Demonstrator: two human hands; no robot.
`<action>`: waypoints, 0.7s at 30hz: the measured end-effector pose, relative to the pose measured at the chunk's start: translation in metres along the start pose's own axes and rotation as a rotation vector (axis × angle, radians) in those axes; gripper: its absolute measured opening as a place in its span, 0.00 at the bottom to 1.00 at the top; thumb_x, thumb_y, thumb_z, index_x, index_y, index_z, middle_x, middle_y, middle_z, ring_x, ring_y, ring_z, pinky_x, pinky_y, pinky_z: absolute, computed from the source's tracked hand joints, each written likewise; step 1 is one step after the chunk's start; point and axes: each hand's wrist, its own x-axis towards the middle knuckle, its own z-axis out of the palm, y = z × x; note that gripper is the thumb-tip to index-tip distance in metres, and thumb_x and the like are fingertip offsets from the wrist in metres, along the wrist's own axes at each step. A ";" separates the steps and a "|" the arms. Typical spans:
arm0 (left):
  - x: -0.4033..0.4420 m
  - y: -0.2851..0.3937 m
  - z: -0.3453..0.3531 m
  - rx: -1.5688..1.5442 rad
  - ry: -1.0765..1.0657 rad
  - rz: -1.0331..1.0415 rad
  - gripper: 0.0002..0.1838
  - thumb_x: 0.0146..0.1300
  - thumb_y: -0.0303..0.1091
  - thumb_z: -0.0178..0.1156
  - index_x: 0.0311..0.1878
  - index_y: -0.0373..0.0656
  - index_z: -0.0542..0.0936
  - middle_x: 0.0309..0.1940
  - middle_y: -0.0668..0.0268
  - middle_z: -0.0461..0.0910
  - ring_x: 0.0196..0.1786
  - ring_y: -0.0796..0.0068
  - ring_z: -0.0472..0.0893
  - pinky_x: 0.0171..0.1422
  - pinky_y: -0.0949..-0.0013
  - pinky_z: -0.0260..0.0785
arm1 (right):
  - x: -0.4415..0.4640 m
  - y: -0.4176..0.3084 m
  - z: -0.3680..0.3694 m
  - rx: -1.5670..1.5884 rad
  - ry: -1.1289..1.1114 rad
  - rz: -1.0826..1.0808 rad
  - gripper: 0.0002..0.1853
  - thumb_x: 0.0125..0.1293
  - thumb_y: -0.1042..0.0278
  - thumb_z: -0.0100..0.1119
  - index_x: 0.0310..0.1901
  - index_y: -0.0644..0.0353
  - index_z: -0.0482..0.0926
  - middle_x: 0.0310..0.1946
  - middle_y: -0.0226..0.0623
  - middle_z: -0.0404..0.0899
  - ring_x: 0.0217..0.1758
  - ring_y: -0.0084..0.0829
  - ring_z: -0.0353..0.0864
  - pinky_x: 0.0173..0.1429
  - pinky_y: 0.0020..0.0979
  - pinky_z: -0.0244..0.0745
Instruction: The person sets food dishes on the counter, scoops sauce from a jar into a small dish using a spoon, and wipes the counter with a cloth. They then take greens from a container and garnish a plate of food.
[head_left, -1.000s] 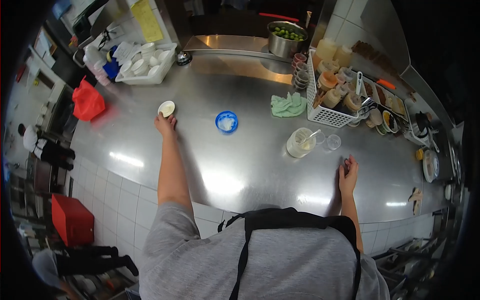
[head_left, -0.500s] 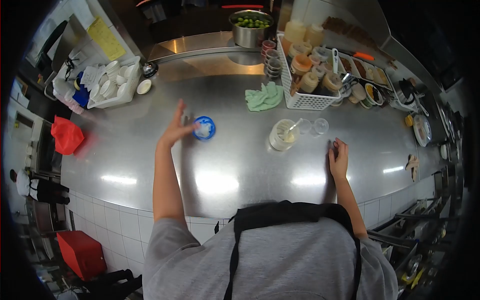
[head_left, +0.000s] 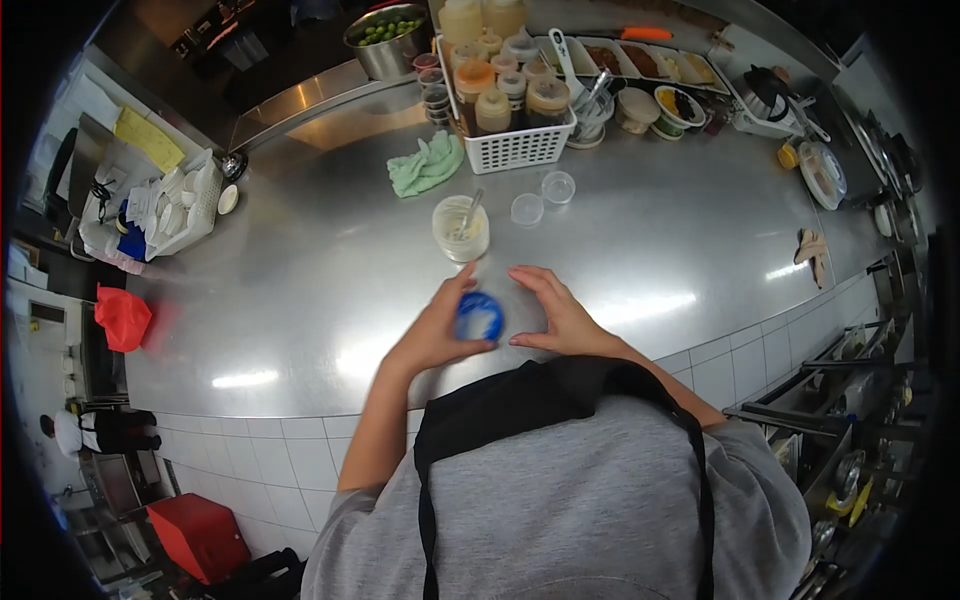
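Observation:
A round blue jar lid [head_left: 480, 319], whitish inside, is between the thumb and fingers of my left hand [head_left: 434, 328], near the counter's front edge. To its right, my right hand [head_left: 562, 316] is open and curved towards the lid, with a gap between and nothing in its grasp. Just beyond both hands stands an uncovered jar [head_left: 462, 240] with a pale, creamy content and a utensil [head_left: 472, 212] leaning in it. Two small clear plastic cups or lids [head_left: 527, 209] lie to the jar's right.
Behind the jar are a green cloth [head_left: 426, 165] and a white basket [head_left: 520, 150] of sauce bottles. A pot of green fruit [head_left: 388, 45] stands at the back. At left are a basket of white bowls [head_left: 200, 215] and a red bag [head_left: 122, 318]. Gloves [head_left: 812, 255] lie far right.
My left hand has taken hold of the blue lid and brought it right and closer to my body. My right hand has come in beside it and opened. The camera view has turned.

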 end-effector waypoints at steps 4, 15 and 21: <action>0.025 0.020 0.047 0.039 0.205 0.119 0.53 0.40 0.34 0.75 0.70 0.43 0.53 0.61 0.54 0.62 0.64 0.58 0.65 0.63 0.60 0.64 | -0.025 0.017 -0.029 -0.232 -0.054 0.096 0.51 0.42 0.56 0.75 0.68 0.54 0.56 0.66 0.47 0.55 0.68 0.46 0.57 0.69 0.43 0.54; 0.044 -0.023 0.023 0.040 0.761 -0.154 0.60 0.42 0.37 0.75 0.72 0.46 0.43 0.66 0.55 0.50 0.67 0.57 0.57 0.62 0.52 0.63 | -0.029 0.105 -0.125 -0.592 0.334 0.357 0.44 0.44 0.52 0.72 0.65 0.46 0.61 0.63 0.43 0.60 0.67 0.44 0.59 0.68 0.55 0.47; 0.071 -0.044 0.003 -0.324 0.457 -0.023 0.59 0.41 0.30 0.75 0.71 0.42 0.43 0.66 0.54 0.56 0.67 0.60 0.62 0.69 0.58 0.57 | 0.066 0.065 -0.119 -0.448 0.315 0.001 0.35 0.52 0.56 0.67 0.62 0.47 0.65 0.62 0.40 0.63 0.65 0.42 0.63 0.64 0.49 0.57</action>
